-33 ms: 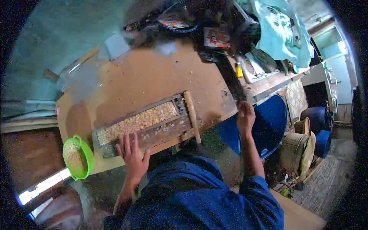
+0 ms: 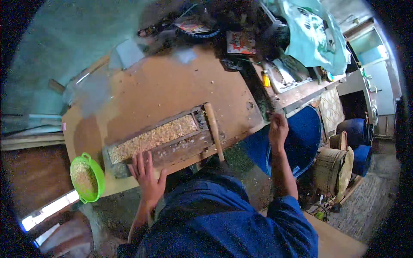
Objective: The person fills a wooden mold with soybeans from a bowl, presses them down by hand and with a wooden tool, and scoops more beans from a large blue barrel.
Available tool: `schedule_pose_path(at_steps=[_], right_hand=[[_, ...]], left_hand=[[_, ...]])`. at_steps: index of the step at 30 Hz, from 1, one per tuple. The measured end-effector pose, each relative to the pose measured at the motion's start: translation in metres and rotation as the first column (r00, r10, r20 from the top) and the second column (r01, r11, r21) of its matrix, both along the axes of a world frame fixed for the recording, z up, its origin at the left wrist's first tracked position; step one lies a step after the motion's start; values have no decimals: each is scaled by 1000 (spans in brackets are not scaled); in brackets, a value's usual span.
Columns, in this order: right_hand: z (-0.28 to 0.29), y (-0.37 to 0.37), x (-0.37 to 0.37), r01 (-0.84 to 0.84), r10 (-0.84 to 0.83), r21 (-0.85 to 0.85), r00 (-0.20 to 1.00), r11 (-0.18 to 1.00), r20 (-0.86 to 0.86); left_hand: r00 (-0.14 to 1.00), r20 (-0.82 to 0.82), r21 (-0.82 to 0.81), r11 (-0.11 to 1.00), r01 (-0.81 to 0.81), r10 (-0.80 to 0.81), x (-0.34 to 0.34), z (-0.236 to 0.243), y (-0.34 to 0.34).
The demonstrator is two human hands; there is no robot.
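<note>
A long wooden tray (image 2: 180, 148) lies on the table near its front edge, its recess filled with pale yellow kernels or chips (image 2: 150, 138). My left hand (image 2: 148, 174) rests at the near left side of the tray, fingers spread, holding nothing. A wooden rolling-pin-like stick (image 2: 213, 129) lies across the tray's right end. Out to the right, past the table's corner, my right hand (image 2: 278, 129) is raised over a large blue tub (image 2: 303, 137). Its fingers look curled together; whatever they may hold is hidden.
A lime-green strainer (image 2: 100, 178) with pale bits stands at the left edge of the brown table (image 2: 172, 86). To the right a side counter holds a yellow lighter (image 2: 266, 78), a white tray (image 2: 292, 86) and a pale green bag (image 2: 318, 38). A woven basket (image 2: 329, 170) stands on the floor.
My right hand has shifted slightly to the right over the blue tub. My left hand stays by the tray.
</note>
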State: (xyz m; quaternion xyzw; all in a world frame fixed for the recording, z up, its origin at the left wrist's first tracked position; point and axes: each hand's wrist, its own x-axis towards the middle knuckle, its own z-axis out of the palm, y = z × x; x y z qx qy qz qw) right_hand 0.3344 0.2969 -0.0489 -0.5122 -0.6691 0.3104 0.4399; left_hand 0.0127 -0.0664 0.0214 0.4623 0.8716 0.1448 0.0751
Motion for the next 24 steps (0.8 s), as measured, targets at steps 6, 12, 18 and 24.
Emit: schedule_pose_path(at_steps=[6, 12, 18, 24], right_hand=[[7, 48, 26, 67, -83, 63, 945, 996, 317], [-4, 68, 26, 24, -5, -40, 904, 999, 427], [-13, 70, 22, 36, -47, 33, 900, 999, 434], [11, 35, -23, 72, -145, 198, 912, 977, 384]], left_hand=[[996, 27, -40, 996, -82, 83, 7, 2, -23], [994, 22, -70, 992, -107, 109, 11, -11, -40], [989, 58, -83, 987, -134, 140, 17, -17, -49], [981, 61, -83, 980, -179, 184, 21, -25, -60]])
